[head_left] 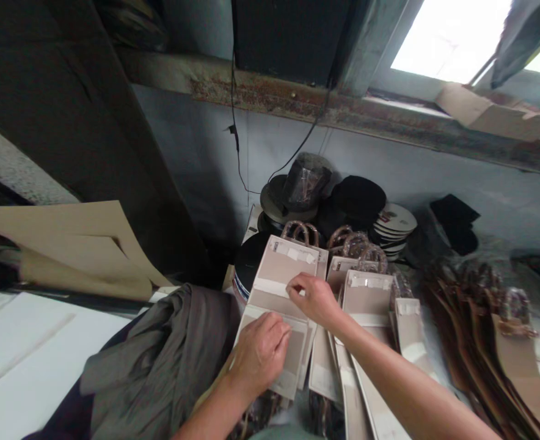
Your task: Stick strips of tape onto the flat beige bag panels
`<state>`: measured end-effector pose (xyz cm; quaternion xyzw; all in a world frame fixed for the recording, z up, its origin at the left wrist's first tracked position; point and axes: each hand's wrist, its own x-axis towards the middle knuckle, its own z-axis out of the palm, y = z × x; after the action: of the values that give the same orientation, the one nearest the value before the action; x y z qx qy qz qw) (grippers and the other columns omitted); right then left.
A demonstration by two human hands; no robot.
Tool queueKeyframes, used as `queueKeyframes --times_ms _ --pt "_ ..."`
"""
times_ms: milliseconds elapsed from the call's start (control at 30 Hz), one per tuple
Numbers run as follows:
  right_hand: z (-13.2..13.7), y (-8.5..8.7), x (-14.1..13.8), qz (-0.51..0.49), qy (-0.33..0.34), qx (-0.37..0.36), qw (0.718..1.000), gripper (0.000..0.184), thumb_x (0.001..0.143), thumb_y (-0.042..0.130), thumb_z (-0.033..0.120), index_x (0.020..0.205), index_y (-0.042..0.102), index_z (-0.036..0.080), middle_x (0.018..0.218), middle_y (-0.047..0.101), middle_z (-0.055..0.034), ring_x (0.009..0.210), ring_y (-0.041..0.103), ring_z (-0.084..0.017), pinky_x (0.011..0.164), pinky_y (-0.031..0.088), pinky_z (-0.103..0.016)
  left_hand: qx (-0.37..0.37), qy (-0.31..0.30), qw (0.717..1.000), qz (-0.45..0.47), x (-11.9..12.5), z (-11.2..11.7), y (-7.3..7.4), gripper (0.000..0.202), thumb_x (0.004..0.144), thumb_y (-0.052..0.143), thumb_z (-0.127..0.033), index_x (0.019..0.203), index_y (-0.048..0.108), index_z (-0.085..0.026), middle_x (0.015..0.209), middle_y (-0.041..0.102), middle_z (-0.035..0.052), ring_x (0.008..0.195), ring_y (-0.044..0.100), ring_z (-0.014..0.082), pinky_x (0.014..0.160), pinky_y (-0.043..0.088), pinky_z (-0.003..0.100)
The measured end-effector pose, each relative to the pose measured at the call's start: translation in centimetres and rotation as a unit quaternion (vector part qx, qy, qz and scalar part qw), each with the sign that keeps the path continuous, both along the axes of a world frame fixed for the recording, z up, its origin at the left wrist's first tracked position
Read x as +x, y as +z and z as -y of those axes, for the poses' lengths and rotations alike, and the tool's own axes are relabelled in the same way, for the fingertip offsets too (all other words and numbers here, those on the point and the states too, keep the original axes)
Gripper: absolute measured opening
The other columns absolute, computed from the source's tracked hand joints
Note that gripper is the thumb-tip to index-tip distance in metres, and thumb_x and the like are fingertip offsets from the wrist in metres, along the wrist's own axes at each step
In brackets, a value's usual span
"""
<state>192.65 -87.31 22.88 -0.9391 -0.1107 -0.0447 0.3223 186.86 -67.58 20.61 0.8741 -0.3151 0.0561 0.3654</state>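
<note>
Okay, the left hand (258,351) lies flat on a tan paper bag (281,275), with its fingers (274,333) close together. The right hand (311,299) is on a white strip of tape (272,287) on the same bag. Its fingers are curled, but I can't tell if they pinch the strip. The bag leans in a row of bags (366,299) on a table. Gray cloth (160,360) lies just beside it.

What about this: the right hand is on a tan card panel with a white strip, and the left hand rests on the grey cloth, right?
Not quite. The head view shows the left hand on a tan card panel, not on the grey cloth beside it. The right hand is at the panel with the white strip, as you said.
</note>
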Motion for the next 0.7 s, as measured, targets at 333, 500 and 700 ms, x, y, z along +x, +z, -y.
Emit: queueKeyframes --times_ms 333,500,700 --pt "-2.1 -2.0 11.3 0.021 -0.106 0.117 0.987 0.019 0.093 0.061 0.033 0.085 0.074 0.022 0.084 0.069 -0.0013 0.08 0.062 -0.017 0.074 0.042 -0.027 -0.068 0.189 0.978 -0.045 3.4 -3.0 -4.7 0.014 0.097 0.06 -0.027 0.096 0.074 -0.025 0.136 0.058 0.0104 0.125 0.055 0.0295 0.104 0.049 0.048" --pt "-3.2 -2.9 12.1 0.018 -0.148 -0.017 0.989 0.009 0.092 0.067 0.03 0.096 0.075 0.026 0.095 0.071 -0.0006 0.082 0.063 -0.017 0.071 0.039 -0.027 -0.111 0.197 0.966 -0.127 4.6 -3.0 -6.1 0.022 0.098 0.057 -0.035 0.095 0.075 -0.023 0.14 0.058 0.0112 0.13 0.057 0.0285 0.109 0.048 0.046" --pt "-3.8 -2.8 13.7 -0.007 -0.222 -0.026 0.975 0.04 0.092 0.068 0.031 0.132 0.062 0.028 0.105 0.072 -0.0024 0.085 0.066 -0.02 0.074 0.043 -0.03 -0.172 0.227 0.938 -0.196 6.4 -2.7 -6.2 0.031 0.092 0.061 -0.049 0.088 0.077 -0.023 0.122 0.069 0.0106 0.119 0.065 0.0287 0.102 0.052 0.04"
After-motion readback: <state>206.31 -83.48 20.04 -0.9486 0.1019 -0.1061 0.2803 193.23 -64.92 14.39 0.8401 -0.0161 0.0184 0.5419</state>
